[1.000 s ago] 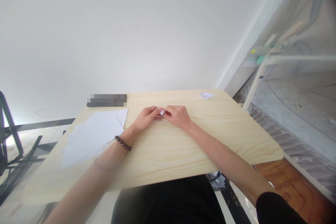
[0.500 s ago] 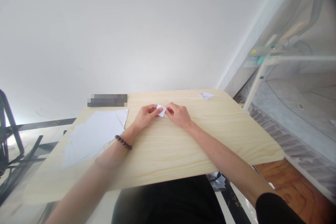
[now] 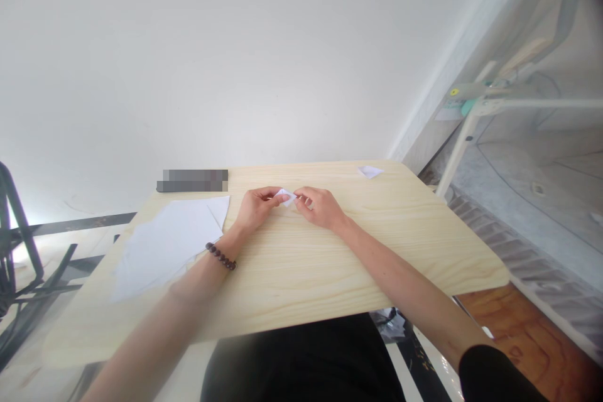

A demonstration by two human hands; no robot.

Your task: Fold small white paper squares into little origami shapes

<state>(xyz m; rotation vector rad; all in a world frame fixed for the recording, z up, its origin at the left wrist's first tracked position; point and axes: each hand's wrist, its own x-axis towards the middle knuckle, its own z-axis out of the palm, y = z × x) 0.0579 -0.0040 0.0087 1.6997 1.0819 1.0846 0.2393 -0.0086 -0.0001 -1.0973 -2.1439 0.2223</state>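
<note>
Between my two hands, over the middle of the table, is a small folded piece of white paper (image 3: 288,198). My left hand (image 3: 258,207) pinches its left side, thumb on top and fingers behind. At the paper's right corner, the fingertips of my right hand (image 3: 319,206) are closed on the edge. The lower fingers of that hand are curled and partly hidden. A dark beaded bracelet (image 3: 221,256) circles my left wrist.
White paper sheets (image 3: 169,239) lie overlapping on the table's left side. Behind them sits a dark, pixelated oblong thing (image 3: 193,181). Another folded white paper piece (image 3: 370,171) rests near the back right edge. The wooden table (image 3: 405,245) meets a white wall (image 3: 292,63).
The folded paper has turned slightly in my fingers, so it looks flatter and more diamond-shaped. My left hand has shifted a little to the left.
</note>
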